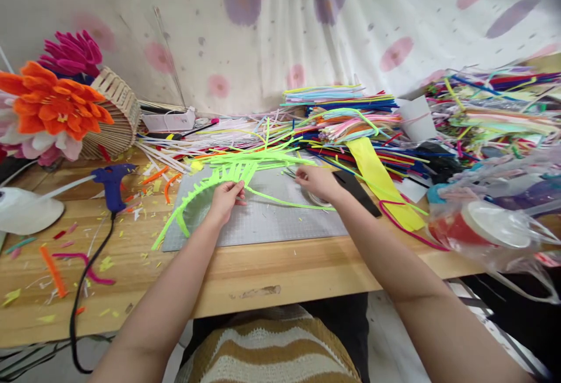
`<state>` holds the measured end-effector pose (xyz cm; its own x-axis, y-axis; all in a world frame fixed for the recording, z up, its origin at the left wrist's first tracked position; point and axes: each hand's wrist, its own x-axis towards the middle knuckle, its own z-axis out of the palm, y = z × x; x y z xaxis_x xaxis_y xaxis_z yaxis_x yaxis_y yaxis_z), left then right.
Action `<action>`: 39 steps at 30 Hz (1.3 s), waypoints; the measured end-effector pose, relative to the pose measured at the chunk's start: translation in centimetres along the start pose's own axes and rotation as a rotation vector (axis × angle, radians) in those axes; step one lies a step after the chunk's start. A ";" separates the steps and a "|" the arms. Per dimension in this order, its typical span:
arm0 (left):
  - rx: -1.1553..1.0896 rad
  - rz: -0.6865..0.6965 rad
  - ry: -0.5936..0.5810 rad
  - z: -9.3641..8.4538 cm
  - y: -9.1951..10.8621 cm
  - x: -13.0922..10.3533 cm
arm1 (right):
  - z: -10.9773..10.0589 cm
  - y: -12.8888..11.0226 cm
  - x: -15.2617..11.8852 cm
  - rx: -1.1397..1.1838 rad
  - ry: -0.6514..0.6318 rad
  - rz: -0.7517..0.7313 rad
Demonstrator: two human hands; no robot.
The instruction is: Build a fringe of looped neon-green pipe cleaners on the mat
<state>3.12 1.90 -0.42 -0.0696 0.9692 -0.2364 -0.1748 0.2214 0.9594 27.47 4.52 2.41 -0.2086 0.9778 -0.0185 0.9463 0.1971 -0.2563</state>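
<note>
My left hand [225, 200] is closed on a bright green pipe-cleaner piece [193, 195], a curved strip with many short loops along its edge. From the fingers a long green strand trails right across the grey cutting mat [280, 228]. My right hand [319, 181] is over the right part of the mat, fingers drawn together. Thin grey tips show just beyond its fingertips, too small to name. Under its wrist lies a whitish ring [319, 200], partly covered. Loose green pipe cleaners [258, 158] are heaped behind both hands.
At left are a blue glue gun [111, 181] with a black cord, orange felt-like flowers [59, 105] and a basket [116, 114]. Pipe-cleaner bundles [346, 102] line the back. At right lie a yellow strip [381, 181], a black flat piece [357, 193] and a bagged cup [480, 225].
</note>
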 end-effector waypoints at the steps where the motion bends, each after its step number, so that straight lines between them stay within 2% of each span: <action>1: 0.003 0.001 0.002 0.0 0.0 0.0 | -0.4 0.9 -0.3 -0.102 -0.009 0.047; 3: 0.009 0.001 -0.002 0.1 -0.1 0.0 | -0.9 2.4 -0.9 -0.208 -0.046 0.067; 6: 0.024 0.004 -0.016 0.1 -0.2 0.1 | -1.0 3.3 -1.3 -0.237 -0.092 0.044; 9: 0.017 -0.003 -0.028 0.0 -0.1 0.1 | -1.2 3.2 -1.2 -0.253 -0.165 0.065; 15: -0.070 -0.055 -0.041 -0.4 0.6 0.2 | -1.8 2.0 -0.6 -0.408 -0.244 0.216; 19: -0.119 -0.105 -0.082 -1.0 1.0 0.3 | -2.0 1.8 -0.8 -0.447 -0.279 0.204; 24: -0.135 -0.244 -0.240 -2.0 1.3 0.8 | -3.1 2.8 -1.2 -0.350 -0.210 0.108; 28: -0.188 -0.327 -0.266 -2.4 1.5 1.2 | -3.8 2.7 -1.1 -0.157 -0.075 -0.005; 30: -0.188 -0.334 -0.264 -2.4 1.5 1.2 | -3.5 1.7 -1.1 -0.129 0.002 -0.029; 33: -0.208 -0.307 -0.262 -2.3 1.4 1.1 | -2.4 -0.4 -1.5 -0.124 0.047 -0.061; 39: -0.261 -0.241 -0.174 -2.0 1.2 0.8 | -0.3 -3.1 -2.1 -0.107 -0.038 -0.163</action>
<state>0.89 2.72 0.20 0.1671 0.9016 -0.3990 -0.4113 0.4315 0.8029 25.03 1.84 3.56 -0.3681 0.9295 -0.0223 0.9198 0.3605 -0.1549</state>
